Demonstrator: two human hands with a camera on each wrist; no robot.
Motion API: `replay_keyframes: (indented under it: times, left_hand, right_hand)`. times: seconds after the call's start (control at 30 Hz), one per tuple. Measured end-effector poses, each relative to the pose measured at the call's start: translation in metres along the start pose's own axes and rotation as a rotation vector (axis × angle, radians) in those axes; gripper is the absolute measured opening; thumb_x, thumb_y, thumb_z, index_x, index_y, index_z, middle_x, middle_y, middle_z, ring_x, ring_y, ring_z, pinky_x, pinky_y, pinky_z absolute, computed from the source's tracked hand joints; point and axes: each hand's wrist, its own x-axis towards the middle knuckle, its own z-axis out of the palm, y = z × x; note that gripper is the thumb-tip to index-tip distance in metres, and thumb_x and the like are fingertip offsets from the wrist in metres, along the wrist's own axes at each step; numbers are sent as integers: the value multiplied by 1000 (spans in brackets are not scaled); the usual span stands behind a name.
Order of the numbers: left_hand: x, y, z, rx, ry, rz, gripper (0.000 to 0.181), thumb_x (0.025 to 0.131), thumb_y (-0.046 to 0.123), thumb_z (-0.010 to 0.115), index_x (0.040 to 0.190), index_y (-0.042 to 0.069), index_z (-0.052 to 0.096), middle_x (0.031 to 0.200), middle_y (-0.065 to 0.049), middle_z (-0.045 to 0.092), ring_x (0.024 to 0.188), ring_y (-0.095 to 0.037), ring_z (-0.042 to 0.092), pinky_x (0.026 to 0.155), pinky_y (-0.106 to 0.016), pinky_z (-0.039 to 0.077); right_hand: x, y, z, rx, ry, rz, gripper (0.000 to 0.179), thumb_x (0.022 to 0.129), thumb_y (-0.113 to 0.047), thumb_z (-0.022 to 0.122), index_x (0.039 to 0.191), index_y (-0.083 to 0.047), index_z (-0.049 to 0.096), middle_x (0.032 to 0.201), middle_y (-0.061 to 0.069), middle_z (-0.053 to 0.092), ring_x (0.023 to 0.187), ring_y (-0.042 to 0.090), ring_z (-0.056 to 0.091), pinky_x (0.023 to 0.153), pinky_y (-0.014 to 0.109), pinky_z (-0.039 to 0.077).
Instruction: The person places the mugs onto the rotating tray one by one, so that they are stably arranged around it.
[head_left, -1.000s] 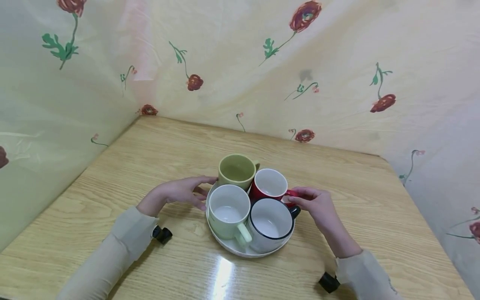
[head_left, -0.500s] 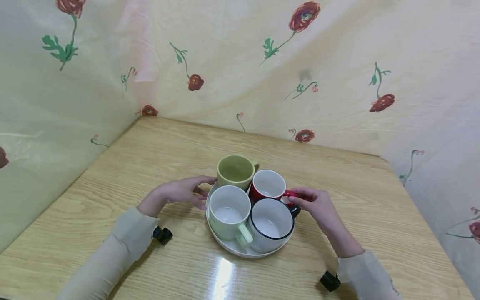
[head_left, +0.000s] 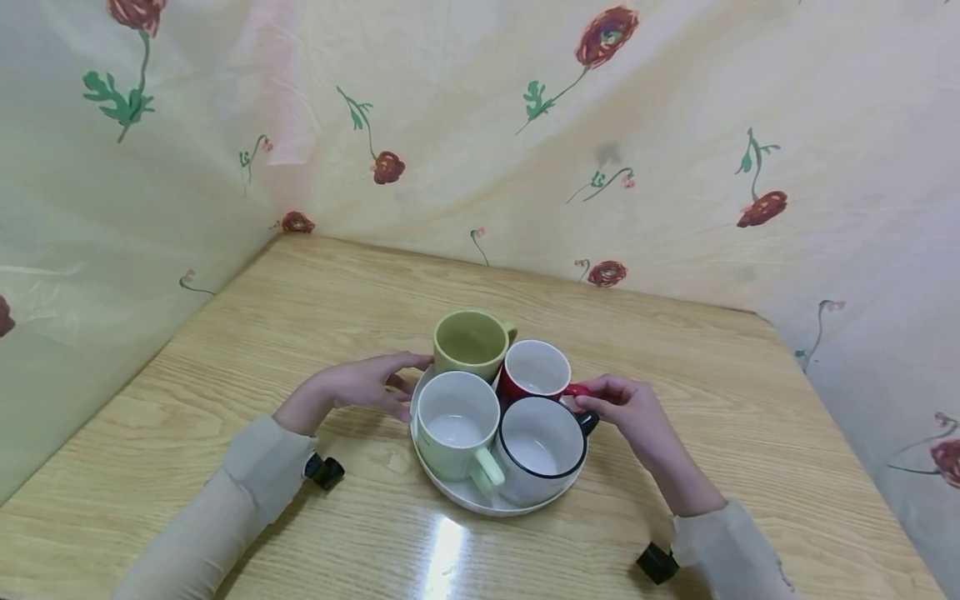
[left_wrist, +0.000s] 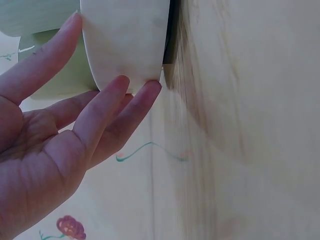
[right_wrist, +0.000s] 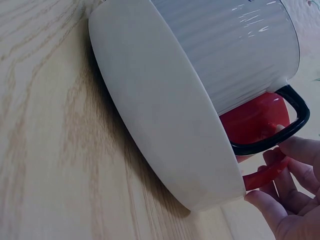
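A white round dish (head_left: 480,502) holds several mugs packed together: an olive-green mug (head_left: 471,340) at the back, a red mug (head_left: 537,368) with a white inside, a pale green mug (head_left: 450,458) in front left, and a white mug (head_left: 532,487) with a black rim and handle. My left hand (head_left: 363,386) touches the dish's left side; in the left wrist view its extended fingertips (left_wrist: 120,85) meet the dish wall. On the other side, my right hand (head_left: 630,408) pinches the red mug's handle (right_wrist: 264,175), beside the black handle (right_wrist: 277,140).
The dish stands on a light wooden table (head_left: 360,283), near its middle. Behind and to both sides hangs a cream cloth (head_left: 480,108) with red flowers. Small black devices are worn at the left wrist (head_left: 324,471) and right wrist (head_left: 658,563).
The red mug and olive-green mug have shifted very slightly left. Both hands keep their places at the dish and the red handle.
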Motion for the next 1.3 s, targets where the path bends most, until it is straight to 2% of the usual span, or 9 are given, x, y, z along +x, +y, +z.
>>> replay_keyframes:
  times: [0.5, 0.7, 0.87, 1.17, 1.3]
  left_hand:
    - [3, 3, -4, -5, -3, 17, 85, 77, 4, 73, 145, 1, 22, 147, -20, 24, 119, -40, 46, 88, -38, 50]
    - [3, 3, -4, -15, -6, 18, 85, 77, 4, 73, 145, 2, 22, 147, -21, 24, 120, -40, 45, 88, -37, 50]
    - [1, 3, -3, -18, 5, -6, 87, 75, 5, 74, 145, 2, 22, 146, -20, 24, 119, -40, 45, 88, -37, 50]
    - [1, 1, -1, -14, 16, 3, 88, 75, 5, 75, 145, 2, 22, 145, -20, 25, 118, -39, 47, 89, -37, 49]
    - [1, 1, 1, 2, 18, 10, 88, 74, 6, 75, 145, 2, 22, 144, -20, 25, 117, -38, 48, 91, -37, 48]
  right_hand:
    - [-1, -7, -1, -2, -22, -14, 30, 84, -14, 68, 100, 11, 62, 81, -8, 66, 79, 9, 54, 69, 21, 43]
    - [0, -5, -3, 27, -52, -25, 30, 88, -15, 62, 102, 12, 61, 83, -6, 66, 80, 8, 57, 72, 20, 48]
    - [1, -2, -5, 61, -88, -46, 31, 93, -16, 56, 100, 13, 59, 83, -4, 65, 80, 7, 60, 76, 20, 52]
    - [0, -1, -5, 48, -121, -106, 30, 92, -13, 57, 100, 15, 59, 82, -6, 65, 79, 8, 58, 76, 20, 51]
    - [-1, 0, -5, 30, -114, -97, 29, 91, -14, 58, 100, 14, 61, 83, -6, 64, 80, 9, 57, 77, 21, 50]
